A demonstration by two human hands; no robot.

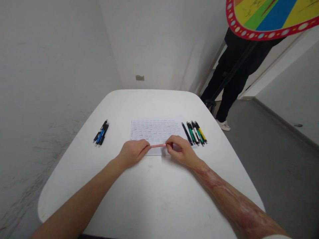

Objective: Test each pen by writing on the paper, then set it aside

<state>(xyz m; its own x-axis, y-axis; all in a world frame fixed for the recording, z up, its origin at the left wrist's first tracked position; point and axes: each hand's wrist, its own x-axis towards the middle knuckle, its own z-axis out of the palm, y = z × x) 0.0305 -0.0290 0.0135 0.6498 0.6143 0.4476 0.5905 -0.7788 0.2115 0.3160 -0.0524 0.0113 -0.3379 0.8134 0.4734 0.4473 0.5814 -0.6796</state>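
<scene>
My left hand [132, 153] and my right hand [179, 151] both pinch the ends of a pink pen [158, 145], held level just above the near edge of a sheet of paper [154, 130] covered in handwriting. Both hands are closed on the pen. The paper lies flat in the middle of a white table [149, 192]. Several pens [194, 132] with black, green, white and yellow barrels lie side by side just right of the paper, close to my right hand. A small bunch of black and blue pens [101, 133] lies to the left of the paper.
A person in black trousers [231, 79] stands beyond the table's far right corner. A colourful round wheel with a red rim [271, 16] hangs at the top right. White walls close in on the left and behind. Grey floor lies to the right.
</scene>
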